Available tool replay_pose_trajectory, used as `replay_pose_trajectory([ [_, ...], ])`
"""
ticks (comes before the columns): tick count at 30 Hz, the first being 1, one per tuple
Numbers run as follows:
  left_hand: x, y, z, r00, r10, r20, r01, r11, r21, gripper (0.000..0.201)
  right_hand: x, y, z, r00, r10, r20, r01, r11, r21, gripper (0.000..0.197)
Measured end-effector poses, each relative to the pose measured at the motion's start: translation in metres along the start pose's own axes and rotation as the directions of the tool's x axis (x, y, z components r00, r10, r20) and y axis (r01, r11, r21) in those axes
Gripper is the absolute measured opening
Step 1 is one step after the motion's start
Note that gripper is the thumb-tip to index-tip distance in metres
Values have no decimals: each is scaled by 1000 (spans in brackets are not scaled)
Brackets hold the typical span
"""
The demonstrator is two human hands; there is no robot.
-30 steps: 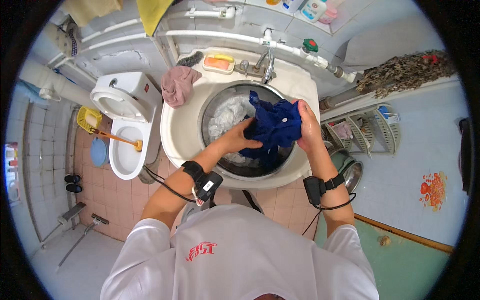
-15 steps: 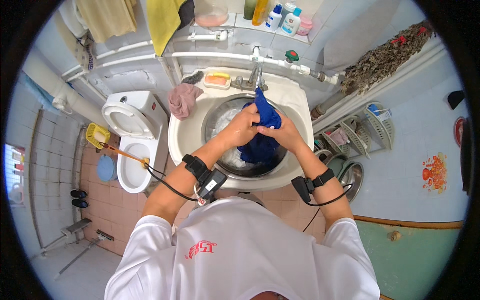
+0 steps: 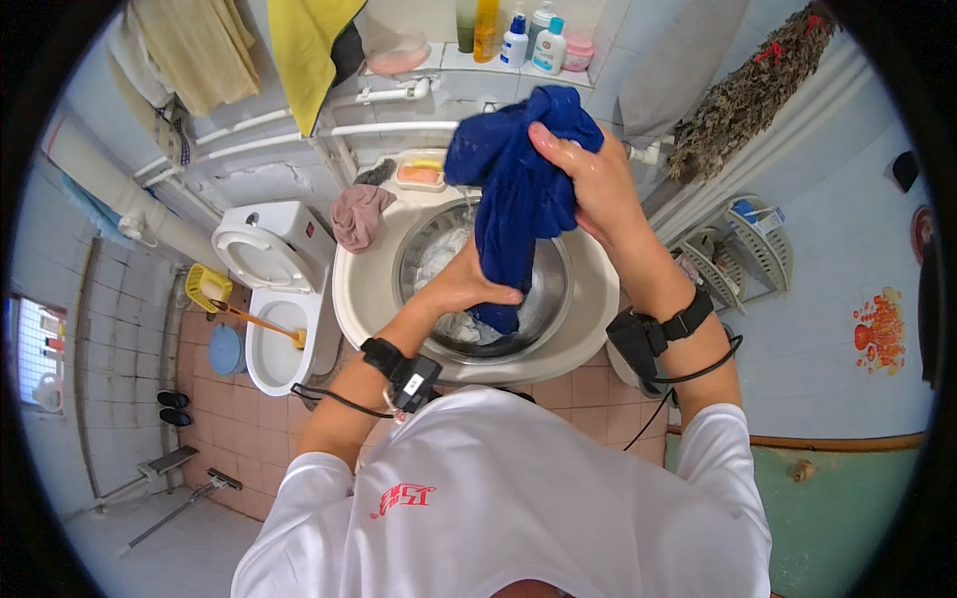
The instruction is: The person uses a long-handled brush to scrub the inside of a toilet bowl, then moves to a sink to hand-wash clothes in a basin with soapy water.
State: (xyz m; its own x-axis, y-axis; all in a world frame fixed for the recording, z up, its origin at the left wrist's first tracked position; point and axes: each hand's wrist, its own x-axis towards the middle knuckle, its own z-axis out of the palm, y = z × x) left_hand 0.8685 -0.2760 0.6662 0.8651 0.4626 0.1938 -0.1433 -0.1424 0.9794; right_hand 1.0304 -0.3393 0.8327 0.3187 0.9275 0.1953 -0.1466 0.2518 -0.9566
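Note:
A wet dark blue cloth [image 3: 518,179] hangs stretched between my two hands over a round metal basin [image 3: 561,299]. High on the right, my right hand [image 3: 598,184] grips the cloth's bunched upper part, thumb on top. Lower and to the left, my left hand [image 3: 467,281] is closed round its narrower hanging part, the thumb lying across it. The cloth's lower end reaches down into the basin. White fabric or suds [image 3: 439,264] lie in the basin's left side; I cannot tell which. The tap is mostly hidden behind the blue cloth.
The basin sits in a white sink [image 3: 364,289]. On its back left are a soap dish [image 3: 420,177] and a pink cloth [image 3: 361,216]. A toilet [image 3: 269,329] stands left; bottles [image 3: 514,42] line the shelf behind. Racks [image 3: 713,264] hang at the right.
My right hand has lifted the blue cloth up and to the right, out of the basin. My left hand has slid lower along it. The cloth now hangs spread out between them.

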Motion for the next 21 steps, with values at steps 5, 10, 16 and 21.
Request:
replay_pose_trajectory([
  [5, 33, -6, 28, 959, -63, -275, 52, 998, -46, 80, 15, 4, 6, 999, -40, -26, 44, 980, 193, 23],
  [10, 35, -30, 13, 914, -182, -363, 163, 983, -84, 31, 14, 19, -30, 997, 22, -77, 3, 951, 309, 26],
  [16, 30, -25, -19, 852, -248, -461, 218, 969, -118, 31, -17, 76, -108, 957, 204, -206, -122, 928, 352, 35],
  [21, 43, 1, -35, 838, -156, -522, 206, 978, 38, 28, -59, 151, -132, 879, 445, -172, -332, 829, 449, 51],
])
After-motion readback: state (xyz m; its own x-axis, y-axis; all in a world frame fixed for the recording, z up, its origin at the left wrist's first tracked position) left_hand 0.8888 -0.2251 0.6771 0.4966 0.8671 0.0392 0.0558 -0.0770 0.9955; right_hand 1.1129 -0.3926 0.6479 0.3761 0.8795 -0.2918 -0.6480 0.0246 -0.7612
